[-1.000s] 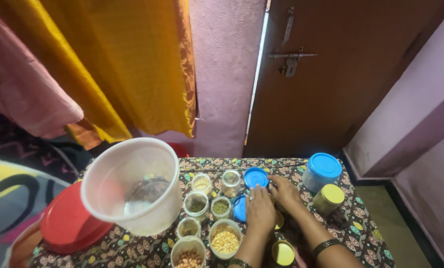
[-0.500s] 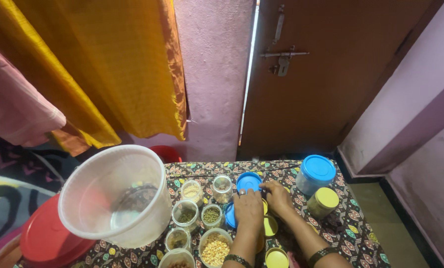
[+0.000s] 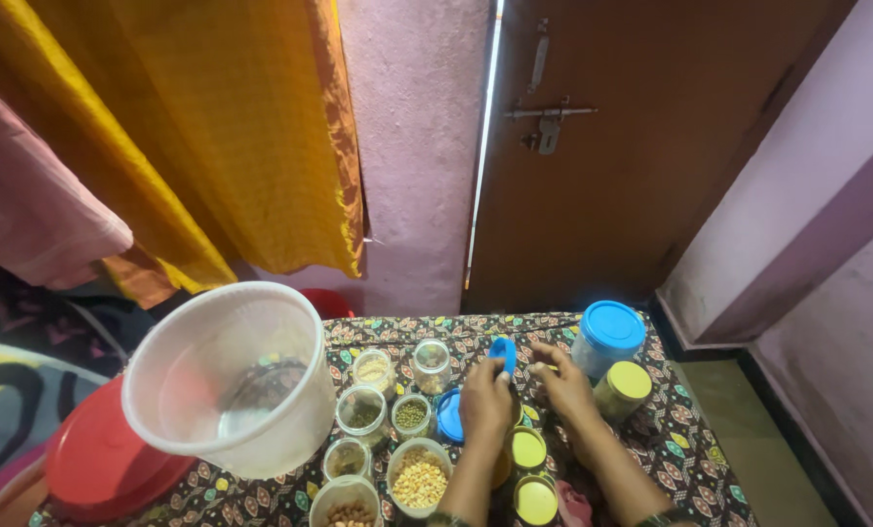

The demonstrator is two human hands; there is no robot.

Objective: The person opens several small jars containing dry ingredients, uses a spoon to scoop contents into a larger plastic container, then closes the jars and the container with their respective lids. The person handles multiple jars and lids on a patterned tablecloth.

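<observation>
A small blue lid [image 3: 502, 352] is pinched upright in the left hand [image 3: 485, 405] fingers, lifted off the bench [image 3: 680, 444]; the right hand [image 3: 563, 385], spread empty, hovers at three o'clock, open jars [image 3: 412, 415] at nine.

Counter [image 3: 690, 444] under dark leaf-patterned cloth; large clear tub [image 3: 227, 376] at left — red lid [image 3: 105, 464] just beside it; open jars of grains [image 3: 397, 429] cluster mid-counter; loose yellow lids [image 3: 532, 476] and a blue lid [image 3: 448, 418] near the front; blue-lidded container [image 3: 607, 337] and yellow-lidded jar [image 3: 622, 390] at right — just beside each other.
</observation>
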